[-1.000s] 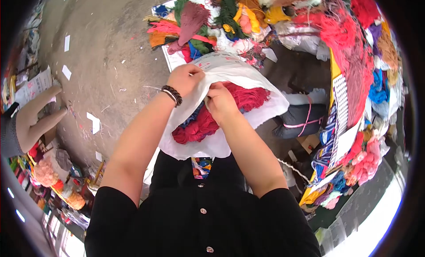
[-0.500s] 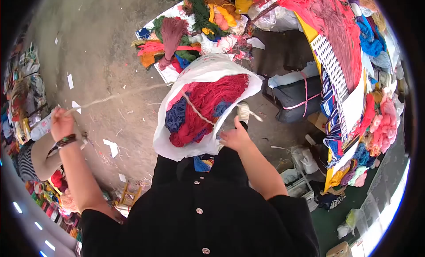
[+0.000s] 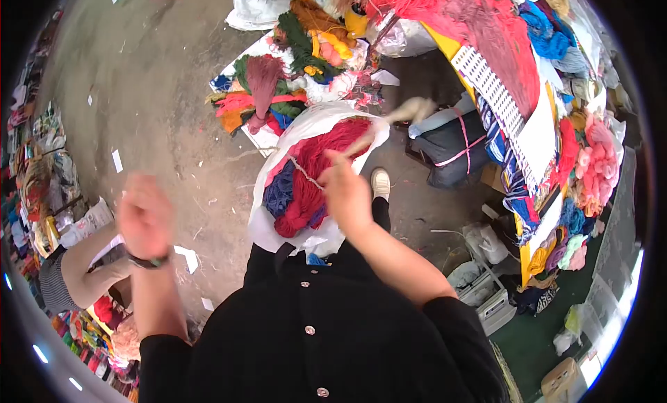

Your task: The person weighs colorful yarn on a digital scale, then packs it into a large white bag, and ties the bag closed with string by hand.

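Observation:
A white sack point(image 3: 260, 222) stands open in front of my body, with red yarn point(image 3: 313, 184) and dark blue yarn point(image 3: 279, 190) inside. Across its mouth runs a thin beige cord point(image 3: 306, 172). My right hand point(image 3: 345, 194) is over the right part of the sack's mouth, its fingers near a blurred beige strand that stretches toward the upper right; whether they grip it is unclear. To the left of the sack, my left hand point(image 3: 144, 212) is raised above the floor and smeared by motion, so its fingers and anything in them cannot be made out.
Colourful yarn bundles point(image 3: 264, 90) lie beyond the sack. At right stands a yellow-edged table point(image 3: 451, 45) heaped with yarn, beside a dark bundle point(image 3: 451, 149) tied with pink string. Another person point(image 3: 87, 264) is at the left. Paper scraps lie on the concrete floor point(image 3: 167, 90).
My left hand has moved right and toward my body. My right hand has moved left over the sack's mouth. A beige strand now swings at the sack's upper right.

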A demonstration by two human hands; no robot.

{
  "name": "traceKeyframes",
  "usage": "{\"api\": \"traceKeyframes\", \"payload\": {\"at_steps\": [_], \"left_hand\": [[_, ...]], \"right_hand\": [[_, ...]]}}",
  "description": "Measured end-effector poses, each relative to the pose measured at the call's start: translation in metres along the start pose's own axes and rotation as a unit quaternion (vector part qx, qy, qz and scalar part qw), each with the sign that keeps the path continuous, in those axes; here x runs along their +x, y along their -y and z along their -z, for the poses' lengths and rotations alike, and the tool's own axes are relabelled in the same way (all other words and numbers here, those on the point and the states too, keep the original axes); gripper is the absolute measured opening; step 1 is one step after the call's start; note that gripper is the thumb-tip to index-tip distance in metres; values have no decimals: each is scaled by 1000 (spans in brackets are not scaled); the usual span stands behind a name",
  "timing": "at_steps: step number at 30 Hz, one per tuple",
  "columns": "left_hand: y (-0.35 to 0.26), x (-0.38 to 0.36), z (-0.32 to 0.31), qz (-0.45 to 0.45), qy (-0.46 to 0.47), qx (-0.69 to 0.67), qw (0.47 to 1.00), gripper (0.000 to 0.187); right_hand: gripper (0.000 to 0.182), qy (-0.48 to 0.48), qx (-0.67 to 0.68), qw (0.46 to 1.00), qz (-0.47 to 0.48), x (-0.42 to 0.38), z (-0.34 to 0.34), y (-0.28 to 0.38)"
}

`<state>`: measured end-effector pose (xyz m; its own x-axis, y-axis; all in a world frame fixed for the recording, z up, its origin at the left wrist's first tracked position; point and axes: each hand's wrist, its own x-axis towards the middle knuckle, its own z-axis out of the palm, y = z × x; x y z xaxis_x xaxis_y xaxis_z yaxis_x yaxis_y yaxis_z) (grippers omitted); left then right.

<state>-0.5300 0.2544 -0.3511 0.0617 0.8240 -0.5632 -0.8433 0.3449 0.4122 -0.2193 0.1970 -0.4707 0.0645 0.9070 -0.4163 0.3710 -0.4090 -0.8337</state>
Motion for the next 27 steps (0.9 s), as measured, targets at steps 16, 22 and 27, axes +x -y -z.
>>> {"api": "traceKeyframes", "payload": {"at_steps": [16, 22, 27], "left_hand": [[169, 75, 19, 289, 352, 691, 562, 43], [166, 80, 21, 411, 150, 291, 851, 42], [139, 152, 144, 287, 15, 33, 957, 32]], "right_hand": [[18, 177, -121, 927, 307, -18, -3, -8], [30, 63, -49, 895, 438, -17, -26, -6], [11, 93, -3, 935, 343, -36, 2, -50]]}}
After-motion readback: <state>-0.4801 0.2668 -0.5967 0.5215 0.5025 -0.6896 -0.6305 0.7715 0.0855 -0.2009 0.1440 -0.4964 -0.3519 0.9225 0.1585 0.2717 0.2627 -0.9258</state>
